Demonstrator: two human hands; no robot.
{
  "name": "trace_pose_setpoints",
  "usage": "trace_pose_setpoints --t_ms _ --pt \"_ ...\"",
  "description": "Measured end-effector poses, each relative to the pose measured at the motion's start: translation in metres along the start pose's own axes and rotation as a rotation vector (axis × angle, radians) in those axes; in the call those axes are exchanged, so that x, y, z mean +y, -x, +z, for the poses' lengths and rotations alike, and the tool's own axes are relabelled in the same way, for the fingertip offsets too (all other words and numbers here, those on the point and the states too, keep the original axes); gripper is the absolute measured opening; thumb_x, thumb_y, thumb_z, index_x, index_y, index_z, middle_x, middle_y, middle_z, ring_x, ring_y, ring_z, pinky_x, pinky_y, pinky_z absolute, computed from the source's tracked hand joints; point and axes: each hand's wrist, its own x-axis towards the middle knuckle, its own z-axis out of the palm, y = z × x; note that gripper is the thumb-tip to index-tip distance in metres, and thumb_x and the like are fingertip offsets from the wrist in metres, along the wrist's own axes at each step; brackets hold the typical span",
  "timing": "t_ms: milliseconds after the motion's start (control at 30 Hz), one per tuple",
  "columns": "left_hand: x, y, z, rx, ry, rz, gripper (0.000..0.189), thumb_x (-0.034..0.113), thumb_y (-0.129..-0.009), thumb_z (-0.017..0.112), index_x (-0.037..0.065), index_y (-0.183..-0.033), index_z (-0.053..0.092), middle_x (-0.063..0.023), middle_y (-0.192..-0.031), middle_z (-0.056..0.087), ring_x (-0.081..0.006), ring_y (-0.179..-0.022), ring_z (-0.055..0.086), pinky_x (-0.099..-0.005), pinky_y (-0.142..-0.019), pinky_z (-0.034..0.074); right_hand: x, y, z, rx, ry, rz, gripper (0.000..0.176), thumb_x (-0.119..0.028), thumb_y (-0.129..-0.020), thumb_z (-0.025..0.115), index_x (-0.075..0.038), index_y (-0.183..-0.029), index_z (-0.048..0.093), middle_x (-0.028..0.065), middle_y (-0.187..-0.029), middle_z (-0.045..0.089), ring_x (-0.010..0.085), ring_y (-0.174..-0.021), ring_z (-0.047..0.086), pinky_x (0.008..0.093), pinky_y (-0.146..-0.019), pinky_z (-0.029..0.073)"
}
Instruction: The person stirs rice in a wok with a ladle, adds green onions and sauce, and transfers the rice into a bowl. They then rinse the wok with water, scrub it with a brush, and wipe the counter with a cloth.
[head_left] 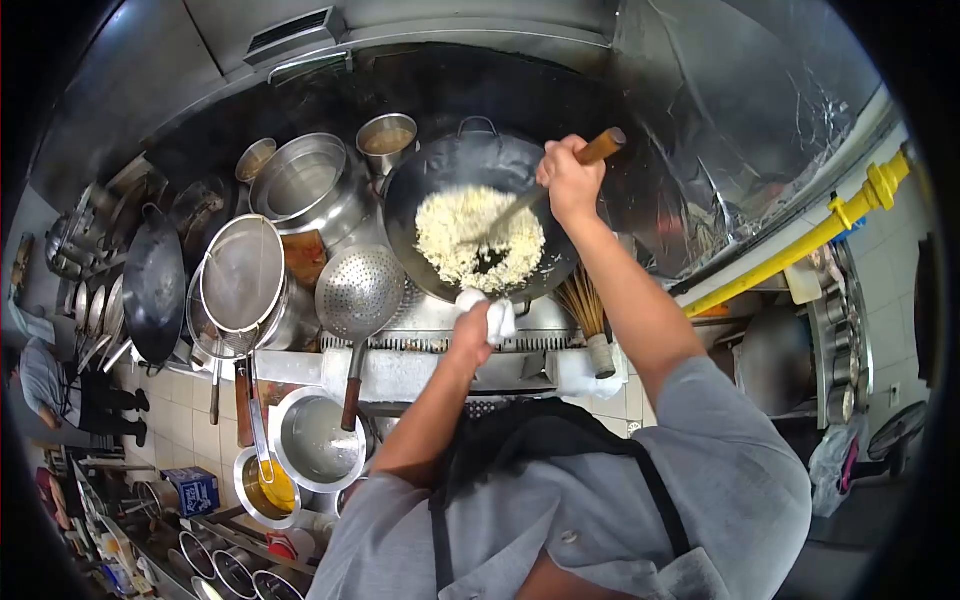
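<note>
My right hand [572, 180] is wrapped round the wooden handle of a wok spatula [517, 208]; its metal end, blurred, lies in the rice. Pale rice [455, 215] with yellowish bits like egg fills the middle of a large black wok [405, 190]. At the wok's near rim, my left hand [474, 332] grips a folded white cloth [499, 318], close to the near handle. A loop handle stands up at the wok's far side. A bamboo wok brush [590, 320] leans just right of the wok.
Left of the wok are a perforated skimmer [358, 290], a mesh strainer [240, 275] and metal pots [298, 180]. Below them sit a pot of liquid [320, 440] and a bowl of yellow liquid [275, 490]. A yellow pipe [800, 255] runs along the right. Another person [55, 385] stands far left.
</note>
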Motion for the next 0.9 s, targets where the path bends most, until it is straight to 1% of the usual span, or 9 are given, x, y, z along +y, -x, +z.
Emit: trace_pose_setpoints --t_ms 133,200,300,400,467,600,667,800,900 --pt "-0.009 0.111 -0.006 0.189 -0.096 -0.096 0.028 0.014 -0.093 0.040 0.004 -0.116 0.052 -0.0116 -0.102 0.063 -0.0243 -0.084 0.065 -0.0414 -0.069 0.054 -0.060 -0.040 -0.001 -0.138 -0.160 0.037 0.030 -0.002 -0.081 0.054 -0.012 -0.058 0.037 -0.0023 -0.048 0.033 0.0095 -0.038 0.031 0.0277 -0.039 0.028" --pt "-0.003 0.132 -0.014 -0.007 -0.038 -0.044 0.031 0.013 -0.094 0.037 0.005 -0.121 0.050 -0.0117 -0.108 0.061 -0.0238 -0.087 0.064 -0.0419 -0.070 0.055 -0.097 -0.031 -0.004 -0.205 -0.140 -0.001 0.029 -0.003 -0.081 0.052 -0.011 -0.058 0.037 -0.0027 -0.048 0.032 0.0094 -0.037 0.030 0.0275 -0.038 0.027" --pt "0.038 0.087 0.028 0.139 -0.147 -0.220 0.023 0.021 -0.095 0.040 0.007 -0.100 0.057 -0.0092 -0.087 0.064 -0.0214 -0.074 0.064 -0.0379 -0.064 0.053 -0.046 0.005 -0.007 -0.114 0.009 -0.016 0.027 -0.004 -0.081 0.047 -0.011 -0.058 0.036 0.0013 -0.046 0.033 0.0145 -0.036 0.033 0.0292 -0.040 0.033" --pt "0.010 0.005 -0.002 0.010 -0.115 -0.025 0.024 0.024 -0.093 0.044 0.006 -0.097 0.058 -0.0084 -0.081 0.064 -0.0214 -0.066 0.063 -0.0414 -0.055 0.050 0.000 -0.003 -0.008 -0.011 -0.021 0.018 0.028 -0.001 -0.080 0.050 -0.010 -0.058 0.035 0.0019 -0.046 0.035 0.0140 -0.037 0.035 0.0294 -0.041 0.035" --pt "0.022 0.081 0.024 0.238 -0.257 -0.124 0.022 0.020 -0.091 0.044 0.004 -0.100 0.057 -0.0087 -0.085 0.065 -0.0224 -0.068 0.064 -0.0395 -0.063 0.053 -0.011 -0.022 -0.003 0.024 -0.065 -0.024 0.032 0.000 -0.079 0.055 -0.011 -0.058 0.033 0.0011 -0.047 0.035 0.0129 -0.038 0.036 0.0296 -0.041 0.034" --pt "-0.003 0.124 -0.032 -0.086 -0.059 -0.130 0.021 0.015 -0.092 0.042 0.004 -0.104 0.054 -0.0119 -0.096 0.064 -0.0239 -0.081 0.065 -0.0415 -0.071 0.056 -0.093 -0.020 0.002 -0.163 -0.105 -0.003 0.030 -0.004 -0.080 0.055 -0.012 -0.059 0.036 -0.0003 -0.048 0.034 0.0113 -0.036 0.033 0.0295 -0.039 0.030" --pt "0.036 0.105 0.019 0.132 -0.119 -0.214 0.017 0.015 -0.091 0.044 0.004 -0.099 0.055 -0.0106 -0.090 0.064 -0.0236 -0.077 0.065 -0.0382 -0.068 0.056 -0.074 0.007 0.005 -0.123 -0.036 -0.022 0.028 -0.003 -0.081 0.052 -0.011 -0.060 0.036 -0.0004 -0.049 0.036 0.0115 -0.036 0.033 0.0291 -0.038 0.031" --pt "0.004 -0.013 -0.005 -0.049 0.053 -0.063 0.018 0.019 -0.089 0.050 0.005 -0.097 0.056 -0.0095 -0.088 0.064 -0.0253 -0.073 0.064 -0.0422 -0.062 0.054 0.003 0.000 -0.001 -0.035 -0.054 0.029 0.026 0.000 -0.080 0.053 -0.010 -0.061 0.037 0.0014 -0.049 0.037 0.0129 -0.037 0.036 0.0293 -0.038 0.034" --pt "0.001 0.076 0.000 0.182 -0.110 -0.083 0.027 0.009 -0.086 0.049 0.001 -0.112 0.053 -0.0118 -0.098 0.063 -0.0240 -0.082 0.065 -0.0387 -0.073 0.055 -0.042 -0.028 0.028 -0.094 -0.006 -0.057 0.024 -0.001 -0.079 0.054 -0.009 -0.062 0.039 0.0012 -0.049 0.036 0.0132 -0.037 0.036 0.0296 -0.038 0.033"
